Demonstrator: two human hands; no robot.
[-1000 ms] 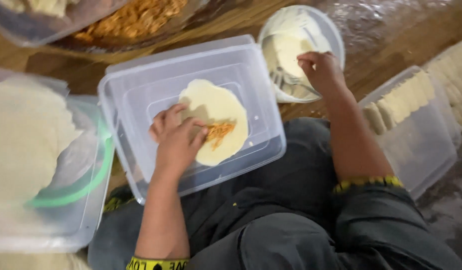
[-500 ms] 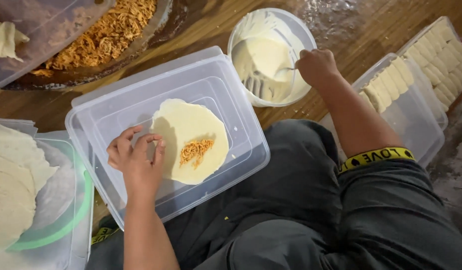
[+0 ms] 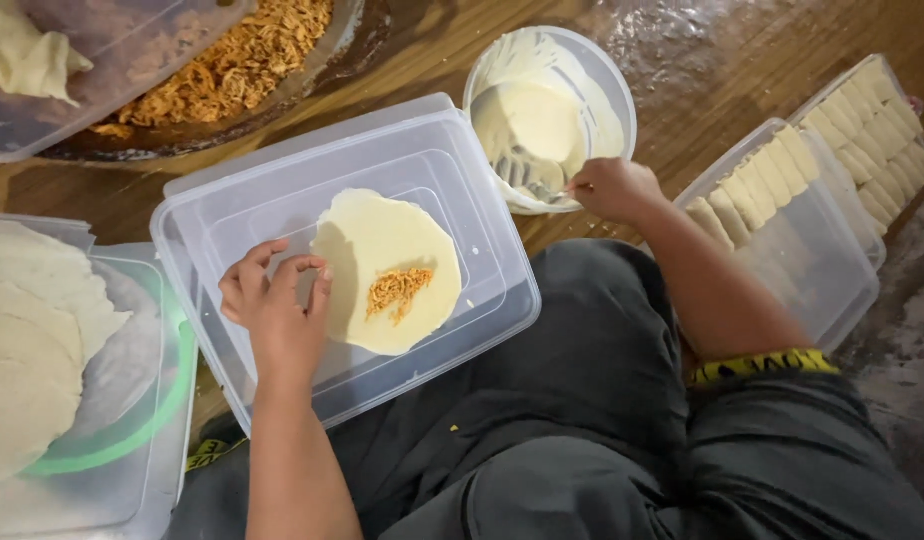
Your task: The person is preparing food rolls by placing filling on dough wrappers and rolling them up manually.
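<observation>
Wooden floor fills the upper frame. Left hand lies open-fingered beside a round pale wrapper on an upturned clear plastic box; right hand, closed on something thin, is at a white batter bowl.

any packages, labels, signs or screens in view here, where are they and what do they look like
No signs or screens.
yellow band: on the right sleeve, narrow, black markings.
second yellow band: by the left forearm, bottom left, mostly hidden.
clear tubs: right side, rectangular, holding rows of pale rolls.
upturned clear tub: centre, unlabelled, round wrapper on top.
</observation>
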